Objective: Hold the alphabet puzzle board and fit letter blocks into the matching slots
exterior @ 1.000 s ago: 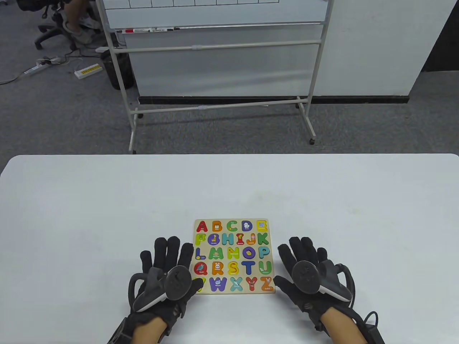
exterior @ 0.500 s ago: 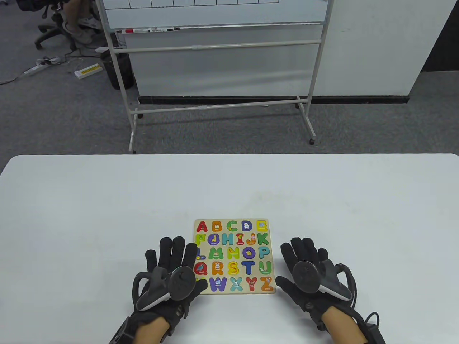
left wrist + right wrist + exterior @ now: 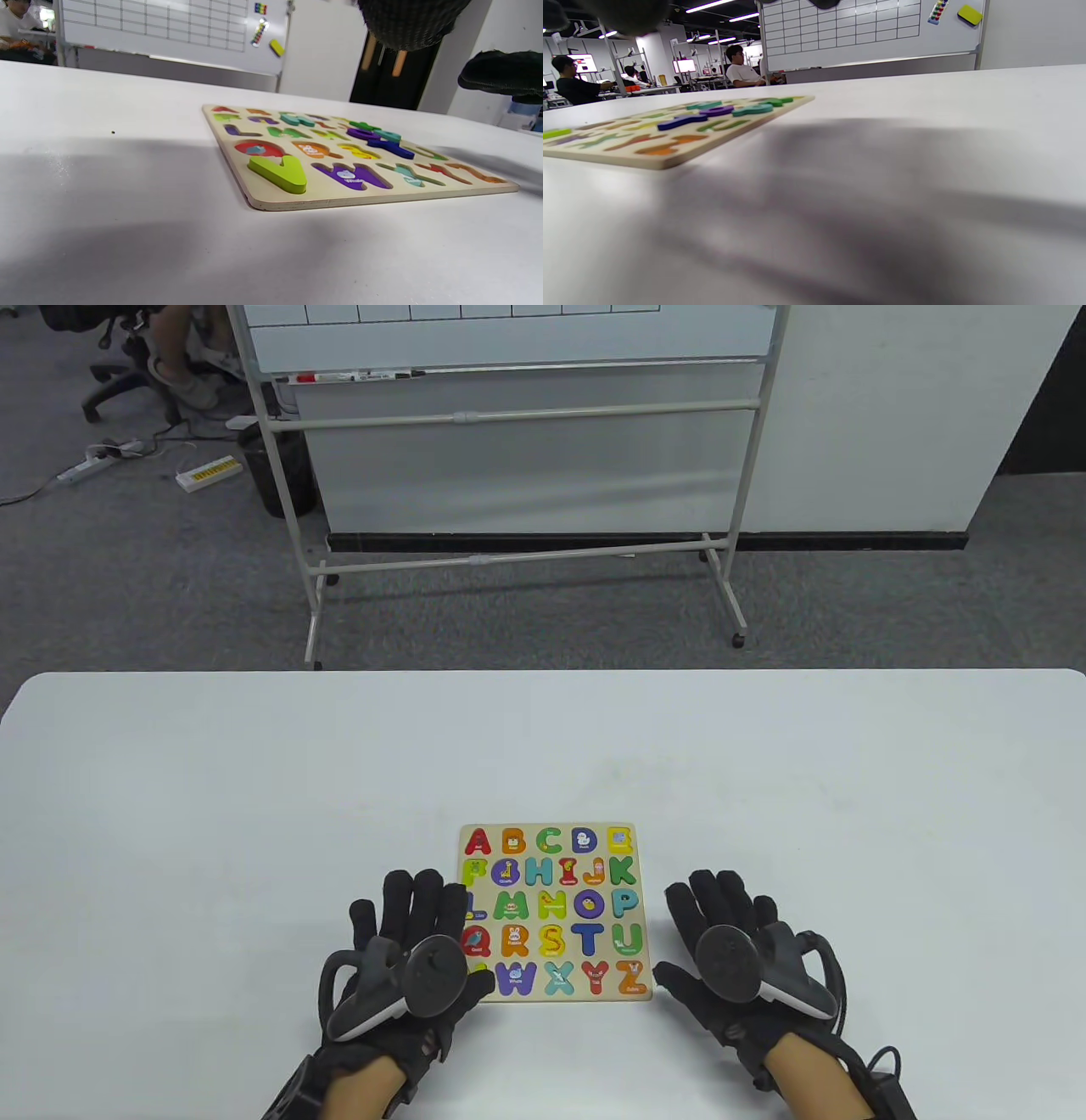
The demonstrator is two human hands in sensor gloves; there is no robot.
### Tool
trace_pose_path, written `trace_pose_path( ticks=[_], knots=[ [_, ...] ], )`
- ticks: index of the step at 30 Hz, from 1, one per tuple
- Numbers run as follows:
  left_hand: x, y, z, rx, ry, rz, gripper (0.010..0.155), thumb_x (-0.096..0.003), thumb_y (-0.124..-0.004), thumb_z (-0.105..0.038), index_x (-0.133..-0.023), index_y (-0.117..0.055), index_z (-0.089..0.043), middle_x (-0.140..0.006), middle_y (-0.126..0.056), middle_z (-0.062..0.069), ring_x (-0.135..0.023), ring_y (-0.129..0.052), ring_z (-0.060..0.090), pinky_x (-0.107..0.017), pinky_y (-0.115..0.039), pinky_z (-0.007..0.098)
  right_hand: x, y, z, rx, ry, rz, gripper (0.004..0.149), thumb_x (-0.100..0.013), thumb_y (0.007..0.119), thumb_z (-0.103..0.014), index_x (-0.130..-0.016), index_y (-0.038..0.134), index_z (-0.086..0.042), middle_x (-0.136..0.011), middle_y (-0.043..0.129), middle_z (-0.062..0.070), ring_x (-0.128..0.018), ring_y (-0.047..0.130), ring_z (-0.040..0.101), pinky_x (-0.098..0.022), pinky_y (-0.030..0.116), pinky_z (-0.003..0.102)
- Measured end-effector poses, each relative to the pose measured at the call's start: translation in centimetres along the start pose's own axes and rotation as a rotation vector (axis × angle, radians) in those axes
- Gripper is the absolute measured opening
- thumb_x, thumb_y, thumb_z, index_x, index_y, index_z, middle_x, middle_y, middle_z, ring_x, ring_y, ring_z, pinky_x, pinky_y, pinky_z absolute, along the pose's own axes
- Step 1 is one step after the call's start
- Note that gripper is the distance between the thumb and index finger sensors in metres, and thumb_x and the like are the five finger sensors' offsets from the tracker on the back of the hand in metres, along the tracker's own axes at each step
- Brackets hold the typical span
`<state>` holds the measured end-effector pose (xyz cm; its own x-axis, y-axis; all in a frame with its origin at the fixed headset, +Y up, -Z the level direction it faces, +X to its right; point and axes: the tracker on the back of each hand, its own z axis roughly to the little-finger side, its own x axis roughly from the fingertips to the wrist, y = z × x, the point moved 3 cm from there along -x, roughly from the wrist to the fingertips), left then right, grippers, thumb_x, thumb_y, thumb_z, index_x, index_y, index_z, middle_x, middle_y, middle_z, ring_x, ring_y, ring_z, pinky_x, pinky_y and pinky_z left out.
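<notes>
The wooden alphabet puzzle board (image 3: 556, 833) lies flat near the table's front edge, with coloured letters in rows A to Z. My left hand (image 3: 416, 925) is open with its fingers spread over the board's left edge, hiding L and V. In the left wrist view a green V block (image 3: 278, 173) lies proud at the near corner of the board (image 3: 339, 199). My fingers (image 3: 407, 21) hang above the board and I cannot tell if they touch it. My right hand (image 3: 713, 925) is open and flat just right of the board, holding nothing. The board also shows in the right wrist view (image 3: 666, 159).
The white table (image 3: 254, 814) spreads wide on the left, right and behind the board. A rolling whiteboard (image 3: 517, 432) stands on the floor beyond the table's far edge.
My left hand has slid right and slightly down, so it now covers the board's left edge. My right hand and the board have hardly moved.
</notes>
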<state>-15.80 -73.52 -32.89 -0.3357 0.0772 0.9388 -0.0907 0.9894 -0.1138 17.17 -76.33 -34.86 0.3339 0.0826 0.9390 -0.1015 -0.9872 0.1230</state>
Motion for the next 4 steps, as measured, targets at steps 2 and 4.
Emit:
trace_pose_path(
  ticks=[2,4],
  knots=[
    [-0.03,0.04,-0.04,-0.005,0.001,0.003,0.096,-0.05,-0.064,-0.061,-0.112,-0.017,-0.005,-0.115,-0.007,0.026,-0.102,-0.001,0.057,-0.063,-0.01,0.078,0.03,0.03,-0.01,-0.002,-0.001,-0.007,0.088,-0.049,0.054,-0.07,-0.114,0.013,-0.026,-0.121,0.014,0.014,-0.112,0.014,0.043,-0.074,0.026,0.067],
    [0.01,0.07,-0.07,-0.014,0.003,0.003,0.096,-0.0501,-0.064,-0.061,-0.112,-0.017,-0.005,-0.115,-0.007,0.025,-0.102,-0.001,0.057,-0.063,-0.01,0.078,-0.01,0.22,-0.24,-0.008,-0.005,-0.026,0.089,-0.049,0.054,-0.07,-0.113,0.011,-0.026,-0.121,0.013,0.014,-0.112,0.013,0.043,-0.074,0.026,0.067]
  ],
)
